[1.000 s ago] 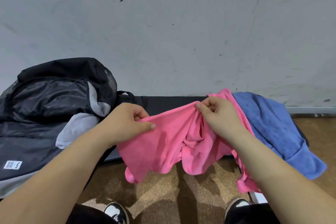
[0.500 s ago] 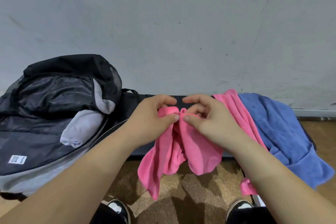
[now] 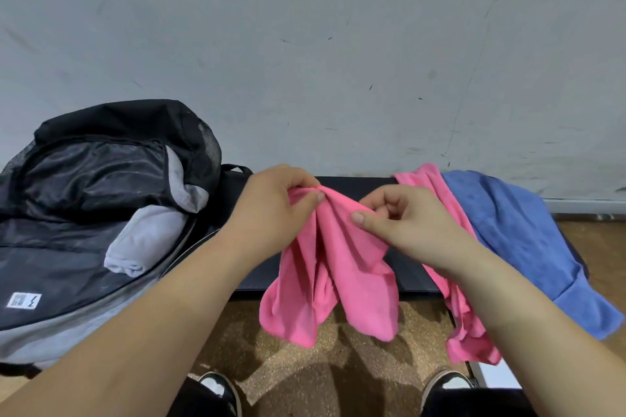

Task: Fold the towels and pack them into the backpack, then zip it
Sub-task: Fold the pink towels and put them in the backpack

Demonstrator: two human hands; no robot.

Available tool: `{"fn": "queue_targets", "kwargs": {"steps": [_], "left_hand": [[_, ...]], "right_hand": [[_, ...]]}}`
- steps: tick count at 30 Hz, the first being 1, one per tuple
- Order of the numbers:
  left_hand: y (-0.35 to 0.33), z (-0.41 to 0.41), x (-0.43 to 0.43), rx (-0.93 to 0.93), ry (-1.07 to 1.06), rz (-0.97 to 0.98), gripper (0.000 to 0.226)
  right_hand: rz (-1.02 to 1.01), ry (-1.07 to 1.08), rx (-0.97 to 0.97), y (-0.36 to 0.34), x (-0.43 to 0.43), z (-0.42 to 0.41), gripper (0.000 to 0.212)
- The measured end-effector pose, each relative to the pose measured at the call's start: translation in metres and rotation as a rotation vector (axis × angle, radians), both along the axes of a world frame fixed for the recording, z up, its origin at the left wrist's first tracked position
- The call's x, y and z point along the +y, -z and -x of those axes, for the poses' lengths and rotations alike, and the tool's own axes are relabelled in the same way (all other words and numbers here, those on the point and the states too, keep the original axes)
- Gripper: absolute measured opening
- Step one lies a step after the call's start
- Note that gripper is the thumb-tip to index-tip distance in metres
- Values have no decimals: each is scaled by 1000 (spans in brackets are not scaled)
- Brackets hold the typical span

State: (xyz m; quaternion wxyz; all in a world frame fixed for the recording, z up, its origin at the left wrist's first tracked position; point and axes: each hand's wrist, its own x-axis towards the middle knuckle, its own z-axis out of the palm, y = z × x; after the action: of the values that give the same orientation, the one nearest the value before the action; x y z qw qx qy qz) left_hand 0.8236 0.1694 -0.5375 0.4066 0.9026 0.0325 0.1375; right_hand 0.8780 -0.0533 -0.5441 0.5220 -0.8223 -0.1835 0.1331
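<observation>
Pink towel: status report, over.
Left hand and right hand pinch pink cloth towel at its top edge. It hangs bunched, unfolded. Black-and-grey fabric backpack open, grey towel inside. Blue cloth towel heaped at right.

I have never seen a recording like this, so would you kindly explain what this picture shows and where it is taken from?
No machine here: a person wears a wide-angle camera on the head, looking down at their own bare hands. The left hand and right hand each pinch the top edge of a pink towel, which hangs bunched between them. On the dark bench lies a blue towel, with more pink cloth beside it. At the left an open black backpack holds a grey towel.
</observation>
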Motion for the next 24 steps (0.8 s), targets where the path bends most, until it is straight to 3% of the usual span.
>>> {"fn": "queue_targets", "kwargs": {"steps": [2,5,8,11,16,20,23,24], "left_hand": [[0,-1,7,3,-49,6,5],[3,-2,12,76,-77,44,5],[3,0,7,166,-127,330,26],[-4,5,-1,126,-149,611,37],[-14,16,-28,149,-31,920,32],[-13,15,-31,171,0,1055,25],[-14,14,-25,201,15,1148,23],[-13,14,-24,211,37,1160,24]], "right_hand": [[-10,14,74,1,-8,-4,21],[-182,96,138,0,-11,-4,25],[-284,186,71,0,-7,-1,30],[-347,194,50,-3,4,9,27],[-511,167,126,-5,27,30,28],[-564,71,189,-10,26,30,21],[-589,-21,229,-13,19,27,39],[-566,-33,194,-12,18,27,35]]}}
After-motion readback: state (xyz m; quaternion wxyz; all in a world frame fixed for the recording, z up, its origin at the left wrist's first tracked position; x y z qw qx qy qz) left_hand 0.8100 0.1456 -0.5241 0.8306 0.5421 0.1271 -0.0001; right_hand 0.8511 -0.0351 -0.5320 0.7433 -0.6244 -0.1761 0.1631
